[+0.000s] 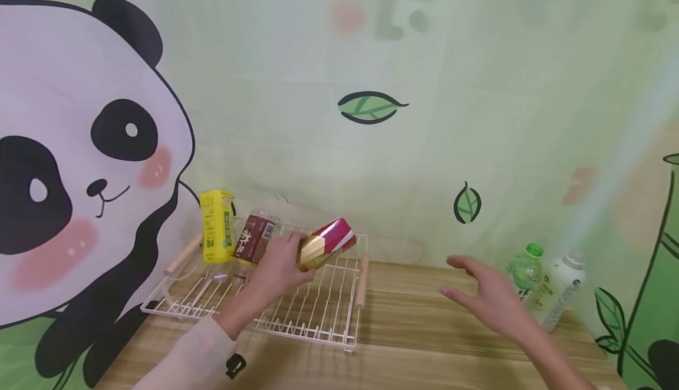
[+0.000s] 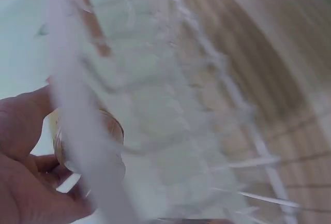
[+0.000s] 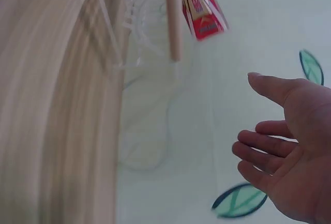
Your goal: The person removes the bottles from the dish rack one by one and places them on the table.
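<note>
My left hand (image 1: 283, 266) grips a red and gold can (image 1: 326, 243), holding it tilted above the white wire rack (image 1: 302, 331). In the left wrist view, the round end of the can (image 2: 90, 141) shows between thumb and fingers, partly hidden by a blurred white bar of the rack. On the left of the rack are a yellow carton (image 1: 216, 228) and a bottle with a dark red label (image 1: 256, 238), the bottle partly behind my left hand. My right hand (image 1: 495, 298) hovers over the table to the right, holding nothing, thumb and fingers spread apart.
A clear bottle with a green cap (image 1: 527, 269) and a white bottle (image 1: 564, 281) stand behind my right hand. Wooden handles (image 1: 363, 281) flank the rack. A small black object (image 1: 236, 366) lies on the wooden table (image 1: 414, 331). Behind hangs a panda-printed backdrop (image 1: 297, 83).
</note>
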Demonstrator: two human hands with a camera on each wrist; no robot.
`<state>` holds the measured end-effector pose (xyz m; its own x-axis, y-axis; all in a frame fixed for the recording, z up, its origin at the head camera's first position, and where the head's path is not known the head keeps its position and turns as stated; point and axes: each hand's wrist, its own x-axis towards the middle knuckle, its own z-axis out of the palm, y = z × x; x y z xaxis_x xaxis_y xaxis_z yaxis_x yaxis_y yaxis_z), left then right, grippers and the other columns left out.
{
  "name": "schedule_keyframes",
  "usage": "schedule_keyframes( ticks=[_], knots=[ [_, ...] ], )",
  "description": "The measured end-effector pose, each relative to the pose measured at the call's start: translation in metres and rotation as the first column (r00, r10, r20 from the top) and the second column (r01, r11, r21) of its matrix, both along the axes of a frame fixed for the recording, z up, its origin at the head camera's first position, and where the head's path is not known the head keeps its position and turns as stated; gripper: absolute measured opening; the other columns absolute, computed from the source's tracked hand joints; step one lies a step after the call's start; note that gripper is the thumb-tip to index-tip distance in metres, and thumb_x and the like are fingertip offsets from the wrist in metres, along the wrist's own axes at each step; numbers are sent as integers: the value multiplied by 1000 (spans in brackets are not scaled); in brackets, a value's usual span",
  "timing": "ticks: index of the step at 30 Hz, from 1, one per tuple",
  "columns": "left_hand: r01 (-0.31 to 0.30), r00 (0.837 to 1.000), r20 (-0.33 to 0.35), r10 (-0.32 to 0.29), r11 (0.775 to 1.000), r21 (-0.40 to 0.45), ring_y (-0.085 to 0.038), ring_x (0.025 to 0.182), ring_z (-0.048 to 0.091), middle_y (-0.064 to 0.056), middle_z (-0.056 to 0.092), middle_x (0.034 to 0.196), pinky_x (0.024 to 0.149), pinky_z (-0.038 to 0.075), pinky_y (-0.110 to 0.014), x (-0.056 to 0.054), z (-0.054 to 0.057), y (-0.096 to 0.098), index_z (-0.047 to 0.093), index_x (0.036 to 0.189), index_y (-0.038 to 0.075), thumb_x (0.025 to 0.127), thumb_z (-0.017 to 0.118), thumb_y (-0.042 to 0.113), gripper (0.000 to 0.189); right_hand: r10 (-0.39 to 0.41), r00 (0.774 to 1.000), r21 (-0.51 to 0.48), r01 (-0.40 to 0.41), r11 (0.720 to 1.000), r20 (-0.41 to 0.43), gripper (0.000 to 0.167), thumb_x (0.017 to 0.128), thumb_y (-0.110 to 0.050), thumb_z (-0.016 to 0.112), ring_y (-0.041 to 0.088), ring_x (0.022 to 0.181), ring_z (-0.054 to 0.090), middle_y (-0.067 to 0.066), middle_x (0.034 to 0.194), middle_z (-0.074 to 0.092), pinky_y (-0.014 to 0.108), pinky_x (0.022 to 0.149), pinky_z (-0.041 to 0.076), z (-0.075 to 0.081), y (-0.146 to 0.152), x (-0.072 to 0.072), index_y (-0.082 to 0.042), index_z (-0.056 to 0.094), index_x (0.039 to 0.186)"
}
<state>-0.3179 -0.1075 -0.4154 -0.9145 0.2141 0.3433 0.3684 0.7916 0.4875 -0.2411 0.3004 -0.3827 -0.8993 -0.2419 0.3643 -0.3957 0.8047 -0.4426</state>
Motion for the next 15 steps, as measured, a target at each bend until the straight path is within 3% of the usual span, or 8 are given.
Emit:
schedule_keyframes(
  ticks=[3,7,10,15],
  knots=[
    [65,996,-52,-69,995,-76,-26,107,56,-8,62,124,86,57,-41,12,11,13,58,140,4,77,95,23,75,36,998,19,-35,999,-54,67,94,-40,83,42,131,60,17,142,65,62,103,52,6,-17,-3,-4,60,146],
    [156,978,-110,-175,974,-163,-23,102,53,-6,63,120,80,53,-36,29,22,29,60,138,6,77,94,23,72,107,985,40,-103,994,-132,73,88,-33,89,40,134,58,15,145,63,60,105,52,10,-39,-3,-5,58,147],
    [213,964,-120,-237,960,-184,-21,103,53,-4,63,121,81,53,-35,39,29,39,61,138,6,77,94,23,71,161,971,87,-148,985,-178,82,83,-32,93,39,136,55,15,148,59,59,105,53,12,-53,-3,-3,55,150],
    [254,954,-104,-281,942,-219,-18,107,53,-1,63,123,86,56,-34,49,38,54,62,140,8,78,95,26,73,252,935,189,-208,960,-249,90,76,-32,99,36,136,53,15,149,56,55,109,52,12,-72,-9,-1,56,149]
  ],
)
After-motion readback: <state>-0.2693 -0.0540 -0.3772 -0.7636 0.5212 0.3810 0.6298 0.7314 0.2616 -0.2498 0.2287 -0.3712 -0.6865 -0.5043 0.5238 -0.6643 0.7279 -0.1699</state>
